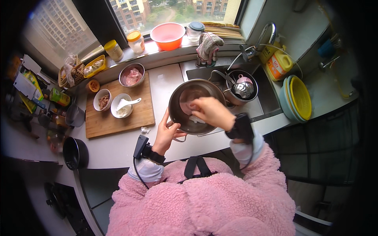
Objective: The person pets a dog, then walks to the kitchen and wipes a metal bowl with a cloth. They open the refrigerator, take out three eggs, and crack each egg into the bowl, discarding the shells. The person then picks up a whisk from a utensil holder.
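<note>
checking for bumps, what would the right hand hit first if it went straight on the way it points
The right hand would probably meet the metal pot's inner left wall first, though its depth is unclear and the bottom could come sooner.

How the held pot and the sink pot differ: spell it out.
The held pot looks wider than the sink pot. The left hand grips the held pot; the sink pot stands unheld in the sink. The right hand reaches into the held pot; the sink pot contains shiny metalware. Both are round and open.
</note>
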Demonstrator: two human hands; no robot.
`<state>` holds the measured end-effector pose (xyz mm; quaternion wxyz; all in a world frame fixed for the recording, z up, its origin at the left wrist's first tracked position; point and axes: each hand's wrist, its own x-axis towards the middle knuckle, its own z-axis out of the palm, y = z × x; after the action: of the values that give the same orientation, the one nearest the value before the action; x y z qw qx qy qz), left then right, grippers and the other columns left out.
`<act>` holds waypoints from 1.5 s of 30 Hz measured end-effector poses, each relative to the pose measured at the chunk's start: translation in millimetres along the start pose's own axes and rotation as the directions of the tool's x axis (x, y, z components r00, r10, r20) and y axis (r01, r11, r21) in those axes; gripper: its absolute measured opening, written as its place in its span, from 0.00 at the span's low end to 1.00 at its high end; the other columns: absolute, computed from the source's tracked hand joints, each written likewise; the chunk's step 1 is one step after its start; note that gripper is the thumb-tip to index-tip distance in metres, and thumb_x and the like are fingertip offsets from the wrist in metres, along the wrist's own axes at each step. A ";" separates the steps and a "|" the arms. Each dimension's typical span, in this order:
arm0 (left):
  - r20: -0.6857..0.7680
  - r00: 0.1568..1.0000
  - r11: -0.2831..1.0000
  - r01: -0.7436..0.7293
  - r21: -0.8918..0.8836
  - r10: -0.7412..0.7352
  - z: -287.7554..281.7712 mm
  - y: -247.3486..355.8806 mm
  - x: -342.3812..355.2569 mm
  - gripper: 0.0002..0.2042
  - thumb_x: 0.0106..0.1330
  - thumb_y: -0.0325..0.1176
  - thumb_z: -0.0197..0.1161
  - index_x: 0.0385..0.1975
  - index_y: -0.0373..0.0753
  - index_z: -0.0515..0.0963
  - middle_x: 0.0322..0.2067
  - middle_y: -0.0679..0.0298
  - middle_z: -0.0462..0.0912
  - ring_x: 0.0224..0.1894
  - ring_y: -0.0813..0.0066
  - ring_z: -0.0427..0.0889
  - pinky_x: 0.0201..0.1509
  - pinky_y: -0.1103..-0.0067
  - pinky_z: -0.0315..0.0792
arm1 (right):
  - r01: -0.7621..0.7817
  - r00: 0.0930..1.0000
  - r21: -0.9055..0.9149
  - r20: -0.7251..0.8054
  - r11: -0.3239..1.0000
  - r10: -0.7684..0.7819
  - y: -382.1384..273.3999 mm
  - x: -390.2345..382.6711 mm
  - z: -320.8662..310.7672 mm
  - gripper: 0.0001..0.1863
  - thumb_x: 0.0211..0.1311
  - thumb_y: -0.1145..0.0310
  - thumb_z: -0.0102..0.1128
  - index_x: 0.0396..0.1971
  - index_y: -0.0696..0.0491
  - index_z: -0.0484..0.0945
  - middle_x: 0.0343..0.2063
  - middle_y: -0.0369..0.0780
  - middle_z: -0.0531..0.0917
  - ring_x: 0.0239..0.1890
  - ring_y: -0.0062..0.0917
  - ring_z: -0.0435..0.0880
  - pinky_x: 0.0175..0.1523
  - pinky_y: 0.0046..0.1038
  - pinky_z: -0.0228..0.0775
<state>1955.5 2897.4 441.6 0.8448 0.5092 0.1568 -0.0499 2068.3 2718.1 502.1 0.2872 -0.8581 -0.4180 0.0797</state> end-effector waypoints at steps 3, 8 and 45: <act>-0.024 0.999 0.999 -0.026 0.047 0.027 9.0 2.4 -1.6 0.39 0.59 0.16 0.49 0.69 0.52 0.43 0.45 0.53 0.74 0.30 0.69 0.83 0.33 0.77 0.83 | -0.217 0.972 -0.178 0.053 0.960 0.230 12.4 -2.0 49.7 0.10 0.54 0.67 0.57 0.32 0.57 0.79 0.29 0.49 0.81 0.32 0.44 0.81 0.38 0.41 0.74; 0.036 0.999 0.997 -0.033 0.072 0.030 16.0 -6.2 -7.4 0.41 0.58 0.15 0.49 0.70 0.54 0.42 0.50 0.48 0.71 0.32 0.66 0.83 0.34 0.77 0.83 | -0.145 0.984 0.235 -0.067 0.961 0.165 7.3 10.6 85.7 0.10 0.51 0.70 0.56 0.30 0.61 0.79 0.25 0.52 0.81 0.29 0.43 0.83 0.36 0.38 0.75; -0.041 0.999 1.000 -0.007 0.017 0.008 17.1 -12.4 -27.2 0.37 0.61 0.15 0.46 0.68 0.50 0.43 0.41 0.55 0.73 0.35 0.61 0.83 0.37 0.73 0.83 | 0.034 0.903 0.471 -0.393 0.882 0.175 -6.2 36.4 80.0 0.06 0.55 0.74 0.55 0.31 0.59 0.75 0.25 0.52 0.80 0.31 0.44 0.81 0.35 0.35 0.72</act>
<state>1930.5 2874.5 447.1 0.8373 0.5177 0.1716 -0.0377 2057.2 2783.0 443.5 0.5658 -0.7750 -0.2815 0.0000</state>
